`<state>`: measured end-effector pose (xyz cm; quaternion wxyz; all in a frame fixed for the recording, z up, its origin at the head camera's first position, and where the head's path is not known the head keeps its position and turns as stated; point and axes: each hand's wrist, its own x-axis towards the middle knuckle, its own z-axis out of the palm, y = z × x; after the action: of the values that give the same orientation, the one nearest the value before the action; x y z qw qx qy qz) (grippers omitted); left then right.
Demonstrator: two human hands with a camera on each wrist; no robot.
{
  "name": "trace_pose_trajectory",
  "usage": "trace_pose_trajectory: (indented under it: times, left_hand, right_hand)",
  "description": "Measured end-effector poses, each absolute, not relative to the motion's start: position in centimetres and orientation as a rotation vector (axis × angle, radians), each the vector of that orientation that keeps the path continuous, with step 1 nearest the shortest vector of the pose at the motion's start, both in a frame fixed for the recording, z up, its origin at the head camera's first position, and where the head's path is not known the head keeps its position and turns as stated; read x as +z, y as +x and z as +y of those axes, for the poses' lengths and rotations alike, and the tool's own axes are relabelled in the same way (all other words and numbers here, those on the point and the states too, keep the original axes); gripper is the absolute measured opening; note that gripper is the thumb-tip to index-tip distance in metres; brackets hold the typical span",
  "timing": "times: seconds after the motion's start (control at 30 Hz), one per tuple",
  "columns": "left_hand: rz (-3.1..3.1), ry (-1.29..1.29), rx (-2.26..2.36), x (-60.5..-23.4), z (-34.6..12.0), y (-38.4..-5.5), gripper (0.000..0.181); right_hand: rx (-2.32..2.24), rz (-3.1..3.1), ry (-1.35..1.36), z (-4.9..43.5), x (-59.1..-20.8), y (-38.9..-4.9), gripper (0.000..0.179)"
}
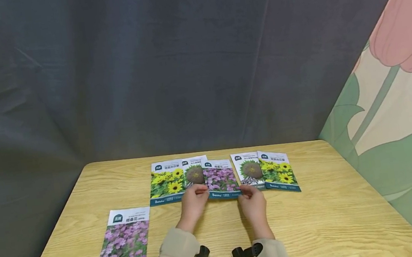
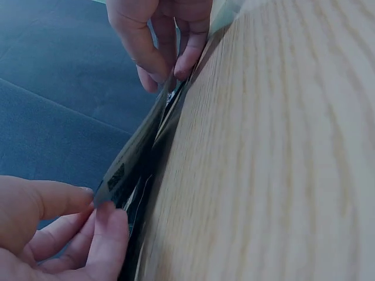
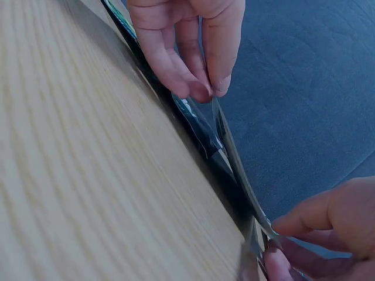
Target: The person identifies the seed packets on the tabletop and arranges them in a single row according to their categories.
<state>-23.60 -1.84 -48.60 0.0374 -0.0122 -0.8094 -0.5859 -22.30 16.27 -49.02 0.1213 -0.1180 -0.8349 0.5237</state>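
Note:
A seed packet with purple flowers (image 1: 220, 179) is held at its lower corners by both hands, its near edge raised from the table. My left hand (image 1: 194, 204) pinches the left corner between thumb and fingers. On the right corner my right hand (image 1: 254, 208) has the same kind of pinch. In the left wrist view the packet (image 2: 132, 155) stands tilted between the two hands. Under it, to either side, lie packets with a brown sunflower head, one left (image 1: 194, 174) and one right (image 1: 250, 170).
Packets with yellow sunflowers lie at the row's outer ends, one left (image 1: 166, 183) and one right (image 1: 279, 172). Another purple-flower packet (image 1: 123, 244) lies at the front left of the wooden table (image 1: 334, 220). A dark curtain (image 1: 192, 70) hangs behind.

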Motion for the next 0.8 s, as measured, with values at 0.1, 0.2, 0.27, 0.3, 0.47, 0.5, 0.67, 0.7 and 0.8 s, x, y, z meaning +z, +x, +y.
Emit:
trace_pose_trajectory:
  times: [0.1, 0.2, 0.27, 0.3, 0.47, 0.5, 0.67, 0.7, 0.8]
  left_hand:
    - [-2.460, -0.035, -1.815, -48.7, -2.0, -23.5, 0.012]
    - [-2.454, -0.010, -1.861, -48.9, -2.1, -23.5, 0.013]
    - [-2.455, 0.010, -1.893, -48.9, -2.3, -23.4, 0.017]
    - [-2.455, 0.019, -1.912, -48.9, -2.3, -23.4, 0.021]
    - [-2.476, 0.004, -1.969, -48.9, -3.0, -23.1, 0.035]
    - [-2.479, -0.003, -1.983, -48.9, -3.2, -23.0, 0.036]
    - [-2.492, -0.035, -2.026, -48.9, -4.0, -22.5, 0.036]
    - [-2.495, -0.040, -2.035, -49.0, -4.2, -22.3, 0.036]
    - [-2.513, -0.066, -2.044, -49.0, -4.7, -22.0, 0.038]
  right_hand:
    - [1.555, -2.421, -0.349, 16.2, -49.0, -22.3, 0.029]
    - [1.612, -2.409, -0.356, 16.2, -48.9, -22.3, 0.031]
    - [1.646, -2.403, -0.353, 16.2, -48.9, -22.3, 0.032]
    - [1.664, -2.402, -0.351, 16.2, -48.9, -22.3, 0.033]
    - [1.745, -2.396, -0.342, 16.2, -48.6, -22.3, 0.035]
    - [1.772, -2.389, -0.347, 16.2, -48.6, -22.3, 0.035]
    - [1.858, -2.356, -0.333, 16.1, -48.2, -22.2, 0.036]
    - [1.867, -2.351, -0.335, 16.1, -48.1, -22.2, 0.036]
    - [1.896, -2.341, -0.352, 16.0, -47.9, -22.2, 0.036]
